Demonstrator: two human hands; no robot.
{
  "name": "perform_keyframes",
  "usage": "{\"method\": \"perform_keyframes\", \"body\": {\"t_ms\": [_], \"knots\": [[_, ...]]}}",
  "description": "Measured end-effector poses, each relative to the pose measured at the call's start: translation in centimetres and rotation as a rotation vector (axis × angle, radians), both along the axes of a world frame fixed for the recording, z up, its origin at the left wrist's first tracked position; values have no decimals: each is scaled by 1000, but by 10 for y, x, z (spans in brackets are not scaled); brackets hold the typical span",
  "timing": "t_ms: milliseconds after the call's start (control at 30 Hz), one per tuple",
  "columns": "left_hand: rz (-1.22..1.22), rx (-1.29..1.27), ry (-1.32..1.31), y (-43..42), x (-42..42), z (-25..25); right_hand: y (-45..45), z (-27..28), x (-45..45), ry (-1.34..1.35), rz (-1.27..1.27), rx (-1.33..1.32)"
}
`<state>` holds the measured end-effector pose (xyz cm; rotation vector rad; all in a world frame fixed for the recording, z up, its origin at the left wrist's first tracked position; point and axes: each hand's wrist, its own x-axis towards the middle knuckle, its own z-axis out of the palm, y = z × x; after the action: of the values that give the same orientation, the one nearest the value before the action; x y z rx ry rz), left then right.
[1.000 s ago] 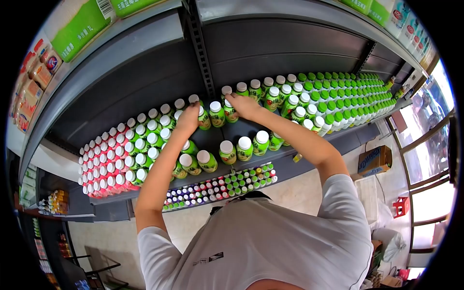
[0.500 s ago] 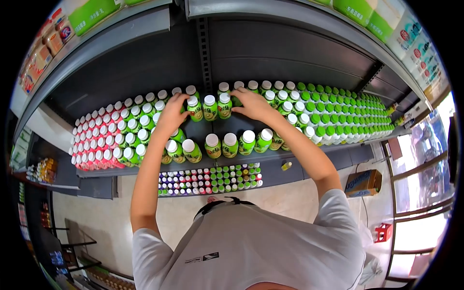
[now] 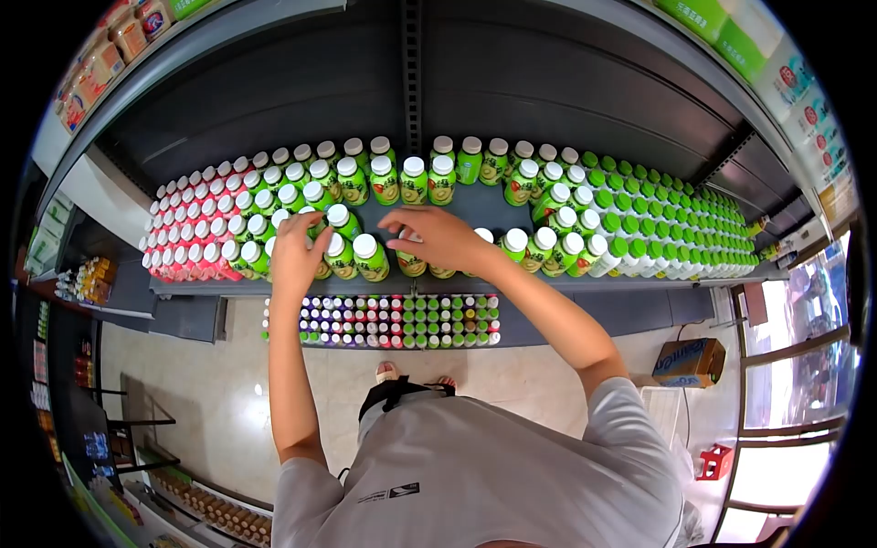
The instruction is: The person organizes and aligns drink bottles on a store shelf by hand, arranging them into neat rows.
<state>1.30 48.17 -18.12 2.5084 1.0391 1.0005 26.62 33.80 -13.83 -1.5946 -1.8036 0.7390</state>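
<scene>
My left hand (image 3: 294,254) is over the left-hand group of green bottles, with fingers and thumb apart. A white-capped green bottle (image 3: 339,216) stands just beyond its fingertips; I cannot tell whether they touch. My right hand (image 3: 443,239) reaches leftward above the front row, fingers spread and holding nothing visible. Beneath it, a front-row green bottle (image 3: 409,264) is partly covered. Another front bottle (image 3: 370,258) stands between my hands. Behind them, several upright green bottles (image 3: 414,181) form a row on the dark shelf (image 3: 475,203).
Pink bottles (image 3: 187,248) fill the shelf's left end, green-capped bottles (image 3: 653,215) its right. A lower shelf carries small bottles (image 3: 384,320). The upper shelf edge (image 3: 228,41) overhangs. A cardboard box (image 3: 690,363) and a red crate (image 3: 714,462) are on the floor at right.
Both hands have left the middle row of bottles and come nearer the front, the right one also shifting left. The middle bottles now stand farther back, close to the rear row.
</scene>
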Motion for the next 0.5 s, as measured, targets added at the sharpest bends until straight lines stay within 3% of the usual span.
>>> {"method": "perform_keyframes", "body": {"t_ms": [100,167,233,333,500], "knots": [[40,52,152,0,23,12,45,-20,-18,-182,-41,365],[68,45,319,5,38,19,90,-41,-30,-388,-122,343],[30,41,413,17,45,14,128,-58,-40,-635,-92,133],[-79,46,403,39,44,12,128,-23,-63,-574,-10,-174],[-155,-110,392,57,54,37,155,-69,-54,-562,-123,42]]}}
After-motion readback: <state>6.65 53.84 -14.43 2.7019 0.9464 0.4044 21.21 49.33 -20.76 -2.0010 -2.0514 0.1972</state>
